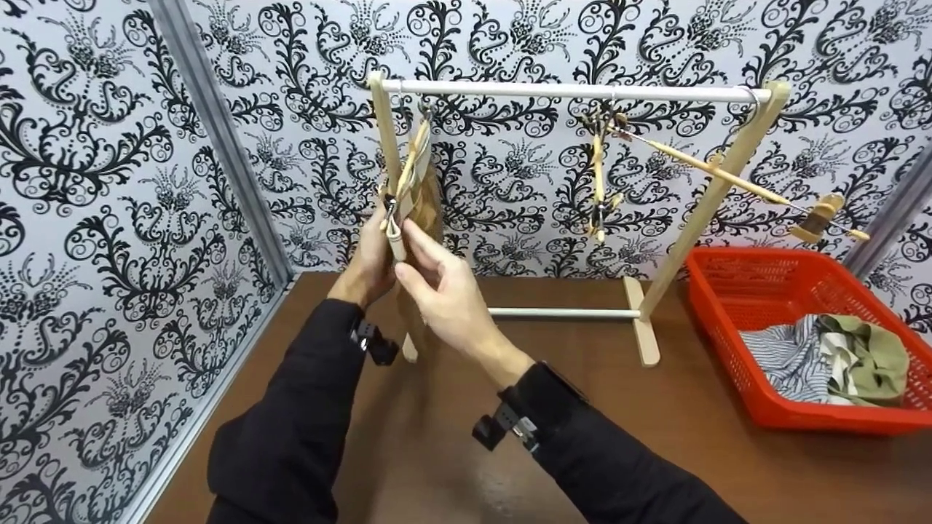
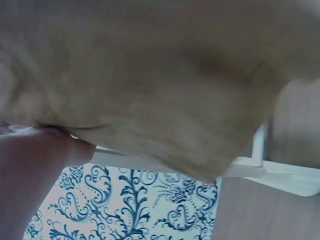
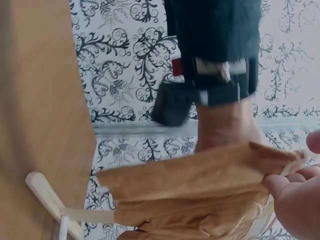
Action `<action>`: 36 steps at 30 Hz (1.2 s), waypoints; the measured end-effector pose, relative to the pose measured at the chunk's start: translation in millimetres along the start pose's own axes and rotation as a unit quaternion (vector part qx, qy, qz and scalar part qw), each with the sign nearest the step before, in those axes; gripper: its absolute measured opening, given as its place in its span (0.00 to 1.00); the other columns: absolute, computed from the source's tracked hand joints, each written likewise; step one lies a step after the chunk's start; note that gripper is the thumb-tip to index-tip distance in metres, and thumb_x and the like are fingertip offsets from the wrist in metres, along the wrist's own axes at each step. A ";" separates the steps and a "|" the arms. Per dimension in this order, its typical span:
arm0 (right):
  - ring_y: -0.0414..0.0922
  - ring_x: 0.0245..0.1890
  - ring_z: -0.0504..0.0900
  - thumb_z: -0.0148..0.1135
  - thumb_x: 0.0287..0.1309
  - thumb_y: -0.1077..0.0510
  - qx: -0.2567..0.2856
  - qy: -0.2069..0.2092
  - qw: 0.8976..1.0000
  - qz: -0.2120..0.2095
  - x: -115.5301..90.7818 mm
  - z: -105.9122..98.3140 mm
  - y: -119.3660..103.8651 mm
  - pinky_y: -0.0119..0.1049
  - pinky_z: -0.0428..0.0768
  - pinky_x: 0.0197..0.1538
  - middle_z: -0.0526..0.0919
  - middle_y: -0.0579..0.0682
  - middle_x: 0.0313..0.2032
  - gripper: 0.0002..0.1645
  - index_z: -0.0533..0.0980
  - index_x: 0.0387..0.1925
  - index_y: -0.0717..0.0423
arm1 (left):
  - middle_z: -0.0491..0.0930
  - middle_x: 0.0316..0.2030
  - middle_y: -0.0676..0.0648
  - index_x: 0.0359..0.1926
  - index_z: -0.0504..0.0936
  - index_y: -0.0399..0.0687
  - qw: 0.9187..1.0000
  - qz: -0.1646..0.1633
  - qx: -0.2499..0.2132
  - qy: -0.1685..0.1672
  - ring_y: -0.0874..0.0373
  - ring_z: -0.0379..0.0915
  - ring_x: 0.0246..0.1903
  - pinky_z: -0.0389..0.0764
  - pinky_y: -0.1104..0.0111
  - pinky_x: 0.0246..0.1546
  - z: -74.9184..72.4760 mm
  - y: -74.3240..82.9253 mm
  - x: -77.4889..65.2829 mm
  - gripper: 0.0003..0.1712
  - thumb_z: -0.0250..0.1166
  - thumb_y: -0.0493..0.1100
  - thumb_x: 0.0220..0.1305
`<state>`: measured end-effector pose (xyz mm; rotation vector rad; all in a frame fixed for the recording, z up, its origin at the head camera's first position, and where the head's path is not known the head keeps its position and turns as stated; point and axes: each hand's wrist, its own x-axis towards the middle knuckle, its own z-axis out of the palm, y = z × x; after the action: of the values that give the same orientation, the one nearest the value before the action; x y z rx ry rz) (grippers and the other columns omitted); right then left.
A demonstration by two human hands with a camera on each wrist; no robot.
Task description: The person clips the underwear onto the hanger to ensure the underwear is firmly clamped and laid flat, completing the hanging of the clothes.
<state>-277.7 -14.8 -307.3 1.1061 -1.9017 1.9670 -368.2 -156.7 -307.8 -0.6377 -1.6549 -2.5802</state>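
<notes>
A tan garment [image 1: 426,207] hangs from a wooden clip hanger [image 1: 416,149] at the left end of the rack; its kind is unclear. My left hand [image 1: 371,251] holds its far side near the lower clip, fingers partly hidden behind the cloth. On the near side, my right hand [image 1: 455,302] holds the garment's pale banded edge between thumb and fingers. Tan cloth [image 2: 150,100] fills much of the left wrist view, blurred. In the right wrist view, the right hand's fingers [image 3: 295,192] are at the cloth's edge, and the left hand is mostly behind it.
The rack has a white top rail [image 1: 510,89] and wooden posts on a brown table [image 1: 466,466]. Two bare clip hangers, one hanging edge-on [image 1: 598,175] and one slanting [image 1: 728,175], are on its right half. A red basket [image 1: 735,349] with folded cloths stands at right.
</notes>
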 end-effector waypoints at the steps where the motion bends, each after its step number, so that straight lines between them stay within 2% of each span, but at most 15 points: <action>1: 0.44 0.72 0.65 0.55 0.72 0.66 -0.014 -0.006 1.000 0.003 -1.9 -3.6 1.5 0.34 0.64 0.70 0.61 0.60 0.73 0.35 0.55 0.75 0.68 | 0.73 0.56 0.36 0.73 0.64 0.39 1.000 0.000 0.008 0.000 0.48 0.72 0.51 0.73 0.63 0.55 0.0 -2.1 -3.9 0.37 0.32 0.60 0.81; 6: 0.45 0.73 0.64 0.55 0.73 0.63 -0.101 -0.066 0.993 0.010 -11.9 -30.3 7.2 0.34 0.62 0.71 0.62 0.57 0.74 0.32 0.60 0.74 0.64 | 0.71 0.61 0.33 0.69 0.69 0.41 0.996 -0.029 0.070 0.055 0.49 0.75 0.50 0.74 0.62 0.56 5.3 -10.7 -27.1 0.38 0.32 0.64 0.79; 9: 0.46 0.73 0.64 0.57 0.73 0.60 -0.186 -0.139 0.973 0.010 -18.0 -54.7 8.4 0.37 0.61 0.72 0.65 0.55 0.73 0.31 0.64 0.73 0.60 | 0.68 0.67 0.35 0.72 0.66 0.44 0.985 -0.023 0.110 0.133 0.48 0.72 0.59 0.69 0.59 0.63 10.0 -10.3 -41.2 0.39 0.31 0.64 0.79; 11: 0.46 0.73 0.63 0.57 0.73 0.58 -0.233 -0.200 0.951 0.016 -21.4 -74.6 9.5 0.39 0.59 0.73 0.66 0.53 0.72 0.29 0.67 0.72 0.58 | 0.65 0.71 0.37 0.75 0.63 0.44 0.973 0.005 0.139 0.186 0.47 0.65 0.66 0.64 0.57 0.68 13.1 -8.1 -52.4 0.38 0.30 0.63 0.80; 15: 0.46 0.65 0.74 0.57 0.73 0.57 -0.299 -0.293 0.908 0.037 -27.8 -117.2 10.3 0.41 0.71 0.67 0.73 0.51 0.68 0.25 0.72 0.68 0.56 | 0.57 0.74 0.39 0.76 0.56 0.40 0.937 0.125 0.210 0.251 0.49 0.53 0.73 0.53 0.57 0.73 22.3 -3.6 -79.2 0.33 0.31 0.55 0.82; 16: 0.46 0.59 0.80 0.57 0.73 0.57 -0.313 -0.309 0.897 0.042 -29.6 -128.6 10.3 0.41 0.76 0.62 0.76 0.52 0.65 0.24 0.74 0.67 0.56 | 0.57 0.73 0.39 0.75 0.56 0.38 0.924 0.170 0.227 0.255 0.50 0.54 0.72 0.53 0.58 0.73 26.5 -3.2 -85.8 0.31 0.33 0.52 0.82; 18: 0.44 0.41 0.85 0.58 0.72 0.58 -0.346 -0.324 0.879 0.054 -34.7 -151.7 9.2 0.40 0.84 0.47 0.83 0.55 0.58 0.22 0.76 0.64 0.56 | 0.59 0.70 0.38 0.71 0.60 0.35 0.886 0.271 0.270 0.261 0.51 0.54 0.70 0.52 0.58 0.73 37.6 -3.4 -95.5 0.26 0.36 0.45 0.80; 20: 0.43 0.32 0.83 0.59 0.71 0.58 -0.385 -0.328 0.860 0.063 -40.6 -175.9 8.0 0.41 0.84 0.41 0.85 0.55 0.53 0.20 0.78 0.62 0.56 | 0.62 0.64 0.36 0.64 0.64 0.32 0.837 0.378 0.304 0.254 0.47 0.57 0.67 0.54 0.55 0.72 53.4 -4.5 -100.1 0.22 0.42 0.38 0.75; 22: 0.46 0.35 0.85 0.59 0.72 0.58 -0.412 -0.328 0.846 0.084 -47.1 -201.9 5.5 0.44 0.85 0.43 0.86 0.54 0.51 0.20 0.78 0.61 0.55 | 0.66 0.57 0.33 0.56 0.68 0.28 0.782 0.479 0.328 0.224 0.44 0.61 0.60 0.59 0.51 0.68 72.8 -6.4 -100.9 0.18 0.46 0.35 0.70; 24: 0.48 0.45 0.85 0.59 0.72 0.56 -0.428 -0.319 0.839 0.104 -53.2 -228.7 2.9 0.49 0.83 0.51 0.85 0.54 0.54 0.19 0.79 0.61 0.55 | 0.68 0.52 0.33 0.51 0.70 0.28 0.732 0.551 0.359 0.180 0.41 0.63 0.56 0.62 0.49 0.64 93.7 -8.6 -100.1 0.16 0.49 0.38 0.71; 25: 0.49 0.48 0.85 0.59 0.72 0.55 -0.433 -0.313 0.837 0.116 -56.0 -241.8 0.8 0.51 0.81 0.55 0.85 0.53 0.55 0.19 0.79 0.61 0.54 | 0.69 0.50 0.33 0.50 0.71 0.29 0.714 0.573 0.372 0.154 0.41 0.65 0.54 0.64 0.49 0.62 104.2 -9.8 -99.7 0.16 0.50 0.39 0.72; 28: 0.49 0.49 0.85 0.60 0.72 0.53 -0.436 -0.295 0.835 0.156 -64.5 -282.8 -7.0 0.53 0.79 0.56 0.85 0.51 0.53 0.19 0.80 0.60 0.54 | 0.73 0.47 0.36 0.48 0.75 0.33 0.683 0.595 0.418 0.068 0.44 0.69 0.50 0.69 0.53 0.57 132.0 -17.5 -99.7 0.17 0.52 0.45 0.76; 30: 0.50 0.49 0.84 0.61 0.71 0.52 -0.448 -0.290 0.827 0.179 -71.1 -309.6 -12.5 0.54 0.79 0.56 0.86 0.52 0.52 0.19 0.81 0.59 0.54 | 0.75 0.46 0.38 0.49 0.76 0.34 0.684 0.581 0.441 0.012 0.46 0.71 0.48 0.73 0.58 0.56 148.4 -26.1 -99.3 0.14 0.56 0.42 0.73; 31: 0.52 0.49 0.84 0.61 0.71 0.53 -0.455 -0.291 0.821 0.187 -74.7 -322.2 -15.0 0.55 0.79 0.56 0.86 0.53 0.51 0.19 0.81 0.58 0.56 | 0.75 0.47 0.39 0.50 0.76 0.35 0.692 0.566 0.449 -0.017 0.48 0.72 0.49 0.74 0.61 0.57 155.8 -31.5 -98.6 0.13 0.58 0.41 0.72; 36: 0.54 0.49 0.84 0.61 0.70 0.56 -0.475 -0.305 0.787 0.249 -92.9 -377.9 -16.5 0.54 0.80 0.54 0.84 0.62 0.53 0.21 0.79 0.57 0.67 | 0.76 0.49 0.42 0.52 0.76 0.35 0.742 0.476 0.456 -0.120 0.56 0.74 0.50 0.72 0.74 0.59 191.0 -68.9 -86.5 0.15 0.65 0.37 0.67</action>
<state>-343.3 369.0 -313.4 0.9840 -3.1834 0.4309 -241.3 22.7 -328.7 -1.2484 -1.6786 -0.8592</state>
